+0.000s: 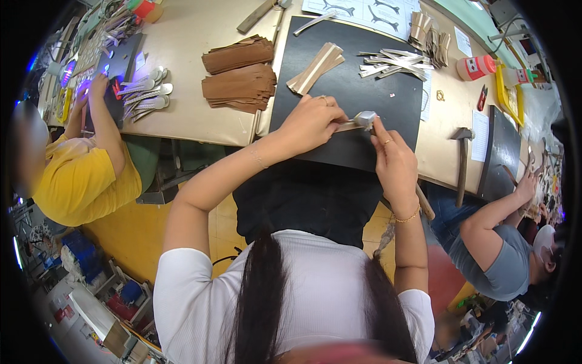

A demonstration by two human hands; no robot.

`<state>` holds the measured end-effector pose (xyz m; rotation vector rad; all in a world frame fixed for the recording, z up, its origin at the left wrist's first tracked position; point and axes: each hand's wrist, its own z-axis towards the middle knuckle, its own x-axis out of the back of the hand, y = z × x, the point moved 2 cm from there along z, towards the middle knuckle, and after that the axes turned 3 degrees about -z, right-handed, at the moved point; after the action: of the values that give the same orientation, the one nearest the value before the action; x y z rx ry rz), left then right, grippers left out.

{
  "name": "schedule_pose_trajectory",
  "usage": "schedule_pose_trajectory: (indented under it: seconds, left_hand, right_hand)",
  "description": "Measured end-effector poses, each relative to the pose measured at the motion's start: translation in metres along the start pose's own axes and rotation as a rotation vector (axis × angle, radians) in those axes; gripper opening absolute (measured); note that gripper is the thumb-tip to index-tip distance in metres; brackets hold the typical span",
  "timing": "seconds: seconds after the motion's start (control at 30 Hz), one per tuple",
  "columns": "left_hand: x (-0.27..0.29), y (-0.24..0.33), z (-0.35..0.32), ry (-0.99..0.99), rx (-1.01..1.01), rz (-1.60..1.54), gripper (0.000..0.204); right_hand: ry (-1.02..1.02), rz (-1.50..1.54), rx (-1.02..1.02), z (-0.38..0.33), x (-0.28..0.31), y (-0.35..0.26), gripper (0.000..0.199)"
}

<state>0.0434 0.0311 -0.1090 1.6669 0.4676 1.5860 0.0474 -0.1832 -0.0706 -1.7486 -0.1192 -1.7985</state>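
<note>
Your left hand [312, 121] pressed down on a thin tan strip [347, 126] at the near edge of the black mat [364, 91], its grip closed on the strip with the fingers curled over it. Your right hand [393, 159] was wrapped around the handle of a small hammer, and the hammer's metal head [365, 119] sat right at the end of the strip, just beside your left fingertips. The mat lay on the tan tabletop [188, 36]. Farther back on the mat were a bundle of pale strips [315, 68] and a loose pile of silvery strips [394, 62]. To the left of the mat, two stacks of brown pieces [239, 73] rested on the tabletop. A second hammer [462, 159] lay to your right, near a red-capped bottle [476, 67]. A person in a yellow shirt [85, 176] worked at your left, another in grey [497, 261] at your right.
</note>
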Motion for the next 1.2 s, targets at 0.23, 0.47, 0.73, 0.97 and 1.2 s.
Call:
schedule_pose_trajectory:
  seconds: [0.23,0.47,0.73,0.97,1.2]
  left_hand:
    - [-0.009,0.006,0.023,0.025,0.233,-0.075,0.016]
    - [-0.015,0.01,0.02,0.068,0.233,-0.017,0.017]
    - [-0.015,0.005,0.013,0.092,0.236,-0.034,0.017]
    - [-0.018,0.006,0.005,0.159,0.058,0.032,0.02]
    - [-0.019,0.013,0.003,0.195,-0.22,0.453,0.017]
  right_hand:
    - [0.189,0.162,-0.105,0.006,0.016,0.01,0.048]
    - [0.179,0.204,-0.104,0.007,0.009,0.01,0.046]
    - [0.031,-0.006,-0.115,0.007,-0.003,0.009,0.043]
    - [0.03,0.028,-0.132,0.007,-0.003,0.008,0.044]
    - [0.134,0.047,-0.081,0.011,0.003,0.002,0.045]
